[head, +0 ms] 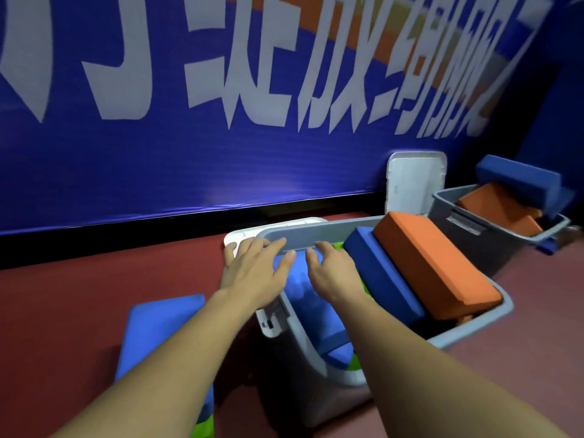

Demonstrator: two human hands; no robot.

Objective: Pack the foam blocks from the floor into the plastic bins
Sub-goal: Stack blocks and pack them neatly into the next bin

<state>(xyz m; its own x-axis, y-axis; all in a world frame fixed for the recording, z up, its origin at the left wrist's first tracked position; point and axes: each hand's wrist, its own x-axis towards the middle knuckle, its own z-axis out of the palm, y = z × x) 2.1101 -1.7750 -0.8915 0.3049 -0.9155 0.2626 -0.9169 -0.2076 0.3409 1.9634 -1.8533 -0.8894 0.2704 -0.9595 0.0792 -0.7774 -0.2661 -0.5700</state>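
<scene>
A grey plastic bin (319, 237) stands on the red floor in front of me, packed with an orange foam block (433, 263), a dark blue block (382, 276) and a lighter blue block (303, 298); a bit of green foam shows beside them. My left hand (249, 268) is spread with straight fingers over the bin's near-left corner. Just right of it, my right hand (331, 273) lies flat on the lighter blue block inside the bin. Another blue block (158, 330) lies on the floor at the left, partly behind my left forearm, with green foam under it.
A second grey bin (467, 226) at the right back holds orange and blue blocks. One white lid (414, 181) leans on the blue banner wall, another white lid (252, 235) lies behind the near bin. Red floor stretches left.
</scene>
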